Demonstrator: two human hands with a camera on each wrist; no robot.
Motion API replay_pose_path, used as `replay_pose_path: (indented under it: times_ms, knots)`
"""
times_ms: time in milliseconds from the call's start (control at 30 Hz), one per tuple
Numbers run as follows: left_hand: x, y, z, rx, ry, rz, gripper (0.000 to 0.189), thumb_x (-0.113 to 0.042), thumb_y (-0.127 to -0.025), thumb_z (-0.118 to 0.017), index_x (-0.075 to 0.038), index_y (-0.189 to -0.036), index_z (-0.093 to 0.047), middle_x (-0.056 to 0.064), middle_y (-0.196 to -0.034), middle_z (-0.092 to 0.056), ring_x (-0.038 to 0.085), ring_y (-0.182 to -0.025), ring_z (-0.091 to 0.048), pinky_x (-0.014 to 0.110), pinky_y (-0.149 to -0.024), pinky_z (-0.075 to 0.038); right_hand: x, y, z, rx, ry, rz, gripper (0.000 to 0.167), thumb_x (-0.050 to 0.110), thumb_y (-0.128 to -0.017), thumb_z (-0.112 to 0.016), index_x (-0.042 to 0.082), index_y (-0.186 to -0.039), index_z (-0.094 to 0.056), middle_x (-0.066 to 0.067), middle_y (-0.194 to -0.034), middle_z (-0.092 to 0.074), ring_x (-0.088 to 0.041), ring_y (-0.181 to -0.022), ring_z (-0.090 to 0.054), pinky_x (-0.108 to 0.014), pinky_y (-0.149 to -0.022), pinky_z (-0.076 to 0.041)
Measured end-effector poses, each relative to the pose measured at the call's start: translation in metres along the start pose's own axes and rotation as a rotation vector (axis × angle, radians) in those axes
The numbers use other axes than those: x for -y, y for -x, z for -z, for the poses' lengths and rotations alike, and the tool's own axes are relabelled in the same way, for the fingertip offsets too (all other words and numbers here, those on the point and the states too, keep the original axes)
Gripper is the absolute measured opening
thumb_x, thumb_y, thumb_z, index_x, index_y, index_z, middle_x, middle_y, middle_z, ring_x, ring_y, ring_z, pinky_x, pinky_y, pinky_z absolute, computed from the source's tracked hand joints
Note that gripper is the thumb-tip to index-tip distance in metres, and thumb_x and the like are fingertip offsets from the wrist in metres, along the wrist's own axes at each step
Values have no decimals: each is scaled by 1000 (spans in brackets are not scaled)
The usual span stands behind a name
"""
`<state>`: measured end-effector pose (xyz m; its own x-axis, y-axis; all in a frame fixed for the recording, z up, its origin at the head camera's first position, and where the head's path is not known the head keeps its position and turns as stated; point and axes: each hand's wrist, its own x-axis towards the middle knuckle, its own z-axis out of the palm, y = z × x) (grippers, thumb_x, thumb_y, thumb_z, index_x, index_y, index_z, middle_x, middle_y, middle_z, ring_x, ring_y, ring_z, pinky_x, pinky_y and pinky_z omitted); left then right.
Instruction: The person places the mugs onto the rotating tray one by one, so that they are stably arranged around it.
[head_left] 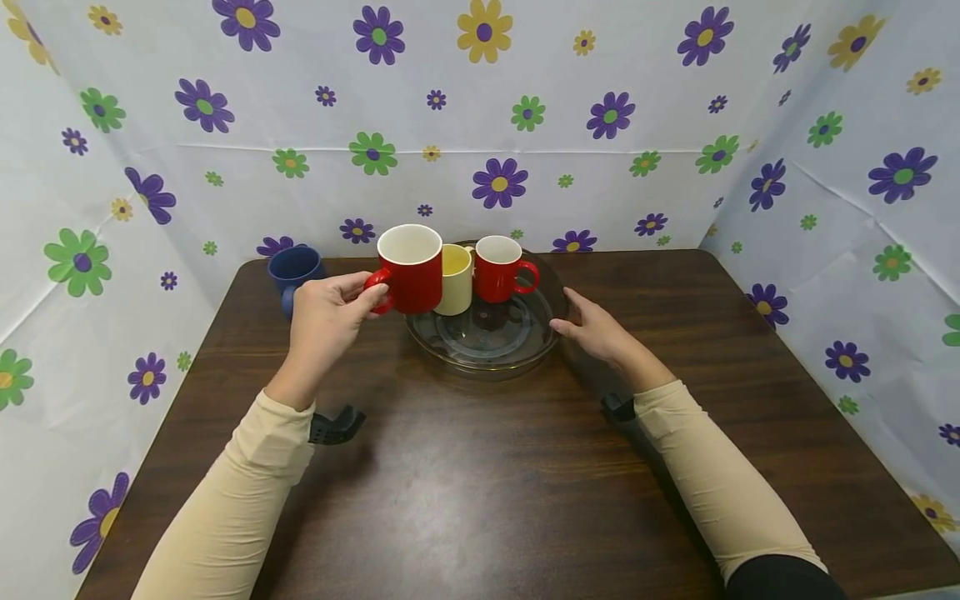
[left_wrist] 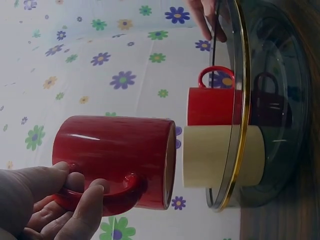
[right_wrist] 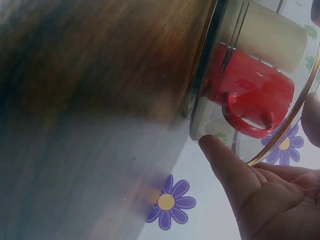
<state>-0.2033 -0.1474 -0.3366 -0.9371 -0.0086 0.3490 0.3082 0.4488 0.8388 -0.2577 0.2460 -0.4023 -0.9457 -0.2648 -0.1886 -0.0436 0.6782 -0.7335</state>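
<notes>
My left hand (head_left: 327,315) holds a red mug (head_left: 422,279) with a white inside by its handle, thumb and fingertips on the loop. This mug hangs at the left edge of a round smoky-glass tray (head_left: 487,354) with a gold rim. Inside the tray stand a cream mug (head_left: 457,292) with a yellow inside and a smaller red mug (head_left: 495,279), its handle to the right. My right hand (head_left: 596,333) touches the tray's right side, its thumb against the glass low on the wall in the right wrist view, fingers stretched along the rim.
A blue mug (head_left: 295,265) stands at the table's back left corner, partly behind my left hand. The dark wooden table (head_left: 480,483) reaches back to a flower-printed cloth (head_left: 420,108), which also hangs along both sides.
</notes>
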Motion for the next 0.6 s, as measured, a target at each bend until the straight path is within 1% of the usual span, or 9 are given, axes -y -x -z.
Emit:
replay_pose_path:
  times_ms: [233, 333, 467, 600]
  knots:
    - [-3, 1, -5, 20, 20, -17, 31, -16, -92, -77, 4, -116, -74, 20, -101, -76, 32, -83, -76, 14, -68, -56, 1, 5, -8, -35, -49, 14, 82, 32, -103, -61, 3, -162, -13, -25, -165, -20, -45, -144, -37, -57, -113, -37]
    - [-4, 1, -7, 25, 18, -19, 31, -15, -93, -76, 4, -117, -74, 20, -101, -76, 32, -82, -76, 14, -68, -56, 4, 8, -11, -51, -52, 12, 82, 32, -102, -63, 1, -160, -14, -26, -163, -24, -43, -141, -41, -57, -111, -39]
    - [-4, 1, -9, 36, 21, -18, 31, -15, -93, -76, 4, -117, -74, 20, -101, -76, 31, -80, -76, 14, -67, -56, 8, 12, -13, -52, -46, 2, 85, 34, -101, -64, -2, -158, -14, -29, -160, -29, -43, -141, -42, -57, -112, -38]
    - [-3, 0, -12, 47, 36, -26, 29, -12, -92, -77, 4, -116, -74, 20, -100, -76, 31, -80, -76, 17, -67, -57, 10, 16, -14, -48, -52, -9, 87, 36, -100, -65, -4, -157, -12, -31, -156, -33, -43, -140, -43, -58, -111, -39]
